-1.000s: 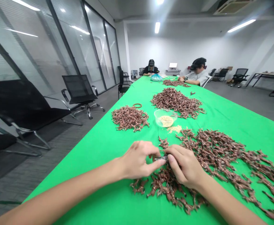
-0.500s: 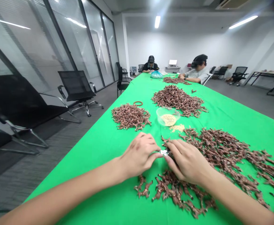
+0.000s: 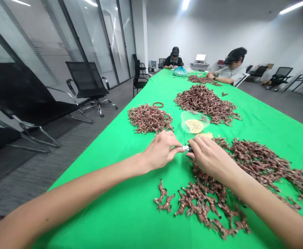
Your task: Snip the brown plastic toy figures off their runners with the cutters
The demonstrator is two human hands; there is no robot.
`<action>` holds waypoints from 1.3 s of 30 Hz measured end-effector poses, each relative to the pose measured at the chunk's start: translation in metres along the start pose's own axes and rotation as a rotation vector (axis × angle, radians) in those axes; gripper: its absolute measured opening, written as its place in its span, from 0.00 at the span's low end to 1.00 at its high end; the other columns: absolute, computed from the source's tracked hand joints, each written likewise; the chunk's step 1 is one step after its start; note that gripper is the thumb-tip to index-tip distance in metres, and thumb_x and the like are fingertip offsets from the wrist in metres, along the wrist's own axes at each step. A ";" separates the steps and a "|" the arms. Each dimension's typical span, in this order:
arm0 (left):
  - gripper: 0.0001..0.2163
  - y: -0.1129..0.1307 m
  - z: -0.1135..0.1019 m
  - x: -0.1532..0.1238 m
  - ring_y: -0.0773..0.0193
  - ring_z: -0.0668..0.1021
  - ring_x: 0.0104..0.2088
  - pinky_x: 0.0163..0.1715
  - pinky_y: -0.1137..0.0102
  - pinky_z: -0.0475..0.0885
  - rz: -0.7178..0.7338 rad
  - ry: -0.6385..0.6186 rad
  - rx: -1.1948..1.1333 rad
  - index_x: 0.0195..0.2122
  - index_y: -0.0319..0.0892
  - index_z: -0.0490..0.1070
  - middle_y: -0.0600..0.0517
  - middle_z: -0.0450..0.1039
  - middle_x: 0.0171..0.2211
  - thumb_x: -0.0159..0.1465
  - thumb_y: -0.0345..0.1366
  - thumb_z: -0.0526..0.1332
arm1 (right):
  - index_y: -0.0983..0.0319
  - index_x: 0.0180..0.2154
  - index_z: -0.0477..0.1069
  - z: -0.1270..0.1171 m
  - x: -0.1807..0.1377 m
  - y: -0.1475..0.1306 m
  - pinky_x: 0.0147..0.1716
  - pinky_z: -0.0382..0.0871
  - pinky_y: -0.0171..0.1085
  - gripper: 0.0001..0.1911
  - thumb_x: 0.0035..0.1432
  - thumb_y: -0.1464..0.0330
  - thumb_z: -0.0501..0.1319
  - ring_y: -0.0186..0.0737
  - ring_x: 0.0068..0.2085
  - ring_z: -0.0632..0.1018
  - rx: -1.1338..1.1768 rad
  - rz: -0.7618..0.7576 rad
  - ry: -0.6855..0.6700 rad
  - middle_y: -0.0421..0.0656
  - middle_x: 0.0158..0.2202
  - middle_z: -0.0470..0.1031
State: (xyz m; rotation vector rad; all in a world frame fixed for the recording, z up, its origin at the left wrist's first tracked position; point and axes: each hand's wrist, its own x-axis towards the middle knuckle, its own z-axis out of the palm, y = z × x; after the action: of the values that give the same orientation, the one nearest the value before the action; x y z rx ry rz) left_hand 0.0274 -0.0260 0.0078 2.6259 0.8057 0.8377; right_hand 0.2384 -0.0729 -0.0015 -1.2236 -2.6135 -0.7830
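My left hand (image 3: 163, 150) and my right hand (image 3: 210, 157) meet over the green table (image 3: 120, 173), fingertips pinched together on a small shiny piece (image 3: 185, 148) held between them. Under and to the right of my right hand spreads a loose heap of small brown figures (image 3: 245, 166). A few separate brown figures (image 3: 164, 200) lie in front of my left forearm. Just beyond the hands stands a clear plastic bowl (image 3: 194, 121) with pale grains in it, and some grains are spilled beside it.
Two more heaps of brown figures (image 3: 150, 119) (image 3: 205, 102) lie farther along the table, with a small ring (image 3: 158, 104) beside the left one. Two people sit at the far end, one with a blue bag (image 3: 180, 71) nearby. Black chairs (image 3: 88, 86) stand on the floor at left.
Both hands have moved forward across the table towards the bowl, still pinched on the small piece. The view has tilted down and the loose figures now lie nearer my forearms.
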 end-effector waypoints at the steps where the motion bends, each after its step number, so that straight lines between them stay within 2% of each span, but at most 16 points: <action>1: 0.08 0.000 0.000 -0.001 0.58 0.75 0.36 0.40 0.63 0.68 -0.003 -0.007 -0.029 0.36 0.39 0.80 0.46 0.79 0.32 0.65 0.37 0.64 | 0.67 0.43 0.67 0.001 -0.001 -0.002 0.36 0.65 0.44 0.16 0.70 0.61 0.51 0.49 0.37 0.71 -0.002 0.001 0.017 0.49 0.35 0.69; 4: 0.09 0.001 -0.006 -0.009 0.58 0.76 0.38 0.42 0.62 0.69 -0.006 -0.058 -0.133 0.39 0.39 0.80 0.46 0.79 0.34 0.64 0.39 0.65 | 0.67 0.41 0.68 0.000 -0.009 -0.007 0.33 0.64 0.42 0.17 0.70 0.60 0.50 0.46 0.35 0.71 0.068 0.004 0.091 0.47 0.32 0.69; 7: 0.11 0.001 -0.022 -0.025 0.58 0.76 0.42 0.46 0.62 0.69 0.009 -0.123 -0.228 0.45 0.38 0.77 0.46 0.78 0.40 0.63 0.36 0.66 | 0.66 0.41 0.68 -0.003 -0.022 -0.005 0.31 0.63 0.40 0.15 0.70 0.63 0.50 0.42 0.33 0.71 0.201 0.042 0.146 0.46 0.31 0.70; 9: 0.11 -0.001 -0.034 -0.039 0.59 0.75 0.44 0.48 0.62 0.68 0.062 -0.235 -0.290 0.45 0.40 0.76 0.47 0.78 0.42 0.61 0.30 0.65 | 0.65 0.41 0.67 -0.004 -0.030 -0.003 0.30 0.62 0.39 0.12 0.70 0.64 0.50 0.40 0.31 0.71 0.314 0.089 0.140 0.45 0.32 0.70; 11: 0.13 -0.002 -0.043 -0.052 0.60 0.75 0.45 0.50 0.62 0.66 0.113 -0.401 -0.343 0.44 0.44 0.77 0.50 0.78 0.42 0.58 0.24 0.65 | 0.65 0.41 0.67 -0.005 -0.037 -0.001 0.30 0.62 0.38 0.11 0.70 0.66 0.49 0.38 0.31 0.71 0.438 0.148 0.117 0.44 0.31 0.69; 14: 0.15 -0.002 -0.044 -0.066 0.58 0.75 0.47 0.52 0.61 0.65 0.146 -0.530 -0.360 0.45 0.48 0.77 0.50 0.77 0.46 0.57 0.27 0.68 | 0.63 0.42 0.66 -0.006 -0.042 -0.003 0.30 0.62 0.36 0.11 0.70 0.66 0.49 0.36 0.29 0.70 0.577 0.220 0.085 0.40 0.29 0.68; 17: 0.13 -0.001 -0.037 -0.070 0.56 0.75 0.48 0.52 0.61 0.64 0.195 -0.543 -0.314 0.48 0.47 0.76 0.46 0.76 0.48 0.61 0.34 0.67 | 0.63 0.42 0.66 -0.007 -0.042 -0.008 0.30 0.62 0.36 0.10 0.71 0.66 0.49 0.35 0.29 0.70 0.656 0.235 0.063 0.39 0.29 0.68; 21: 0.07 -0.005 -0.026 -0.071 0.57 0.75 0.43 0.46 0.63 0.66 0.199 -0.465 -0.263 0.43 0.43 0.77 0.45 0.77 0.41 0.65 0.36 0.63 | 0.62 0.44 0.66 -0.008 -0.043 -0.012 0.30 0.62 0.35 0.09 0.70 0.67 0.49 0.35 0.30 0.70 0.696 0.229 0.064 0.40 0.30 0.68; 25: 0.08 -0.010 -0.023 -0.075 0.59 0.76 0.41 0.45 0.64 0.67 0.033 -0.356 -0.329 0.42 0.43 0.79 0.45 0.77 0.39 0.67 0.36 0.61 | 0.62 0.44 0.66 -0.009 -0.044 -0.016 0.30 0.63 0.36 0.09 0.69 0.68 0.50 0.35 0.30 0.70 0.716 0.226 0.085 0.40 0.31 0.69; 28: 0.08 -0.005 -0.021 -0.077 0.61 0.77 0.40 0.44 0.67 0.69 -0.143 -0.269 -0.511 0.42 0.41 0.79 0.46 0.79 0.39 0.67 0.35 0.61 | 0.62 0.45 0.66 -0.010 -0.044 -0.022 0.30 0.64 0.37 0.09 0.68 0.68 0.50 0.37 0.31 0.70 0.715 0.206 0.094 0.42 0.32 0.70; 30: 0.07 0.003 -0.019 -0.078 0.62 0.78 0.40 0.43 0.68 0.71 -0.314 -0.225 -0.683 0.41 0.41 0.79 0.47 0.79 0.38 0.66 0.36 0.63 | 0.62 0.46 0.65 -0.011 -0.043 -0.028 0.31 0.64 0.38 0.09 0.68 0.68 0.51 0.38 0.32 0.70 0.717 0.189 0.104 0.43 0.33 0.70; 34: 0.09 0.016 -0.017 -0.078 0.67 0.76 0.31 0.30 0.73 0.72 -0.624 -0.199 -1.075 0.38 0.38 0.76 0.50 0.76 0.31 0.66 0.40 0.63 | 0.63 0.46 0.64 -0.015 -0.041 -0.043 0.31 0.64 0.38 0.08 0.67 0.69 0.52 0.39 0.33 0.69 0.741 0.181 0.138 0.44 0.33 0.69; 36: 0.11 0.019 -0.017 -0.077 0.68 0.74 0.28 0.24 0.76 0.69 -0.700 -0.193 -1.186 0.38 0.37 0.75 0.50 0.73 0.30 0.66 0.41 0.62 | 0.63 0.46 0.64 -0.016 -0.040 -0.049 0.30 0.64 0.39 0.08 0.67 0.69 0.52 0.39 0.33 0.69 0.745 0.198 0.145 0.44 0.32 0.68; 39: 0.11 0.022 -0.019 -0.076 0.67 0.75 0.32 0.22 0.78 0.68 -0.768 -0.162 -1.266 0.39 0.36 0.75 0.47 0.73 0.34 0.66 0.41 0.62 | 0.63 0.45 0.65 -0.016 -0.039 -0.054 0.30 0.64 0.38 0.08 0.67 0.68 0.52 0.39 0.32 0.69 0.767 0.235 0.127 0.44 0.32 0.68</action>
State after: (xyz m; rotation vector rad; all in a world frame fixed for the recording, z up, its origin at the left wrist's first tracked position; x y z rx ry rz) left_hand -0.0260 -0.0860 -0.0028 1.1241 0.7554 0.5676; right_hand 0.2215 -0.1358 -0.0228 -1.1387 -2.2417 0.1812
